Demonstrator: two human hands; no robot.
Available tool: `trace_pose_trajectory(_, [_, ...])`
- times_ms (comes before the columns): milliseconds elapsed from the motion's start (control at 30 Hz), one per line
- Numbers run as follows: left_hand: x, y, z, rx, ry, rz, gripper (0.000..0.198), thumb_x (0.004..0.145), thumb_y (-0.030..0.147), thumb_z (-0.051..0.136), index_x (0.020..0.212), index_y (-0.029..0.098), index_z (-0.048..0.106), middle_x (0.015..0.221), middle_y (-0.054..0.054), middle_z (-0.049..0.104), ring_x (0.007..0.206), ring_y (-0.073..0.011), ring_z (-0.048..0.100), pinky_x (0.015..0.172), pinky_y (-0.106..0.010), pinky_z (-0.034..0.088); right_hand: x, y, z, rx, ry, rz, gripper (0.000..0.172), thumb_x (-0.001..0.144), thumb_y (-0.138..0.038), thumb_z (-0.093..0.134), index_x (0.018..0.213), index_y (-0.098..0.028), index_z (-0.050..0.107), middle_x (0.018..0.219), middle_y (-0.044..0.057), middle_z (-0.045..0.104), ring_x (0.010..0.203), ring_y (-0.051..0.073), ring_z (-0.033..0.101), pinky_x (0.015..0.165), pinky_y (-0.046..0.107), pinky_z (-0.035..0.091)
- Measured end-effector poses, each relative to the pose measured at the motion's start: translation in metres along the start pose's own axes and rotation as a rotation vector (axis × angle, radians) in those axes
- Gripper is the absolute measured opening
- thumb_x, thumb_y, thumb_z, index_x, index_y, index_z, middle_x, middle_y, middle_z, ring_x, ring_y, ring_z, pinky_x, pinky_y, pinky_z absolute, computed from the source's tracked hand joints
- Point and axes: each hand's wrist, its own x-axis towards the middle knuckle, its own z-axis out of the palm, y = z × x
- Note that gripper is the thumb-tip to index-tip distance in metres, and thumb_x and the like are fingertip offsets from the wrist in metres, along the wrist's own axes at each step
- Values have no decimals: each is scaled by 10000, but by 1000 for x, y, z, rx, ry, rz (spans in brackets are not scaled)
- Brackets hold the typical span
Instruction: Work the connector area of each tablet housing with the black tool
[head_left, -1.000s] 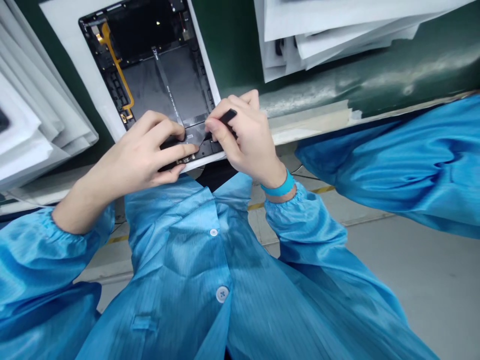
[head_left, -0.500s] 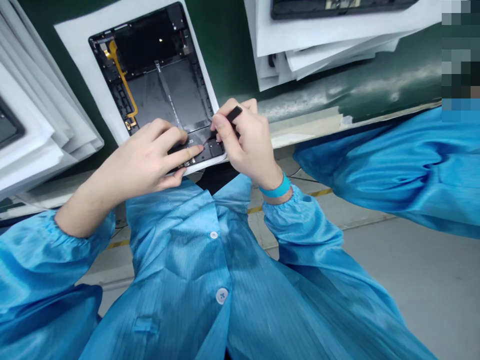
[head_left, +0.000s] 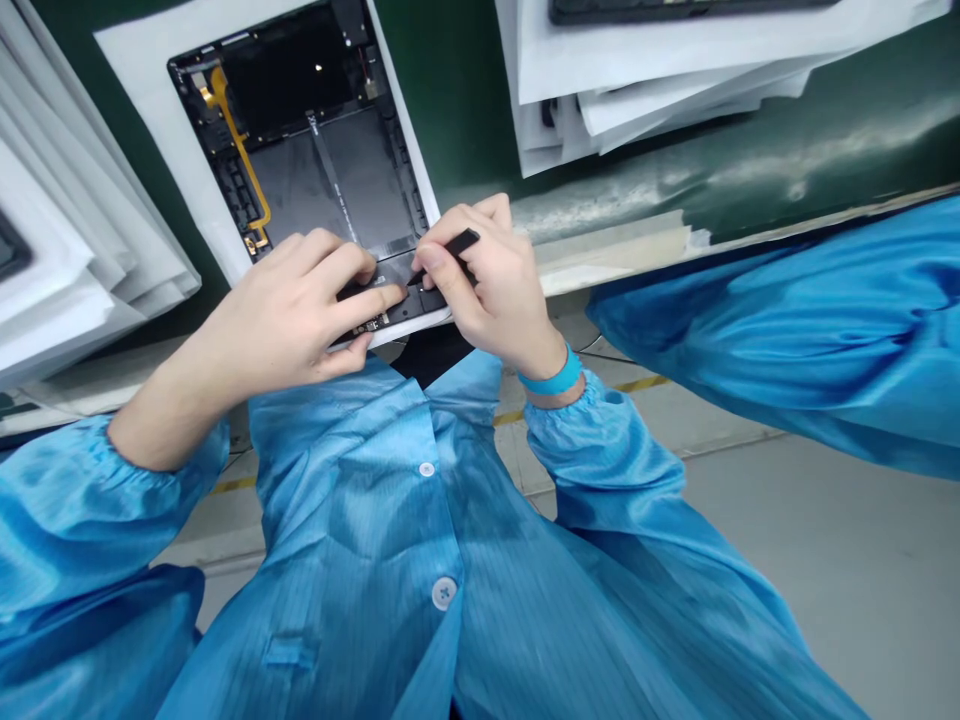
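Right fingers (head_left: 448,277) pinch a slanted black tool (head_left: 461,242) pointing toward lower left.

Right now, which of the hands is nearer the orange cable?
Left. The left hand is just below the orange cable; the right hand is farther off, by the lower right corner of the open device.

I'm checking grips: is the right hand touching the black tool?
Touching. The head view shows the right hand holding the black tool in a thumb-and-finger pinch.
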Motion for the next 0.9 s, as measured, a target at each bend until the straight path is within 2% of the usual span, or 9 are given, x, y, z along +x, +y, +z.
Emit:
trace_pose_trajectory(233, [-3, -3, 7, -77, 18, -49, 408, 1129, 422, 604, 1529, 369, 665, 1273, -119, 728, 1196, -367, 711, 1001, -586, 614, 1, -2, 1, -55, -25, 32, 577, 1234, -611, 256, 1051, -266, 681, 952, 49, 696, 981, 263, 703, 1084, 552, 514])
trace_pose_trajectory(433, [-1, -11, 8, -27, 32, 10, 416, 1171, 497, 597, 1484, 241, 698, 1239, -126, 719, 1177, -327, 664, 1008, -534, 581, 1, -8, -2, -90, 2, 58, 570, 1226, -629, 266, 996, -278, 653, 896, 50, 711, 962, 266, 707, 1071, 542, 528])
trace_pose_trajectory(533, [0, -12, 6, -68, 13, 2, 421, 1173, 511, 610, 1467, 232, 724, 1233, -135, 710, 1192, -331, 648, 1037, -550, 559, 1, -13, -4, -120, 44, 73, 515, 1232, -587, 310, 962, -294, 635, 830, 43, 719, 927, 267, 703, 1044, 521, 537])
trace_pose_trajectory(733, [4, -11, 2, -269, -47, -111, 472, 1169, 587, 602, 1413, 224, 779, 1215, -143, 701, 1234, -378, 655, 1086, -649, 517, 2, -14, -4, -67, 152, -132, 320, 1223, -364, 453, 967, -280, 626, 819, 12, 729, 831, 256, 687, 915, 499, 523])
trace_pose_trajectory(800, [4, -11, 2, -240, -41, -97, 467, 1168, 587, 599, 1404, 228, 782, 1213, -143, 701, 1231, -381, 659, 1071, -646, 524, 3, -13, -5, -61, 134, -124, 292, 1215, -344, 456, 975, -298, 616, 838, 7, 736, 845, 269, 691, 922, 511, 522])
trace_pose_trajectory(900, [3, -12, 2, -126, -46, -39, 460, 1170, 567, 596, 1423, 224, 769, 1227, -150, 700, 1220, -376, 665, 1034, -616, 545, 3, -14, -6, -98, 76, -70, 335, 1222, -417, 401, 964, -314, 590, 842, 17, 734, 868, 273, 698, 967, 521, 525])
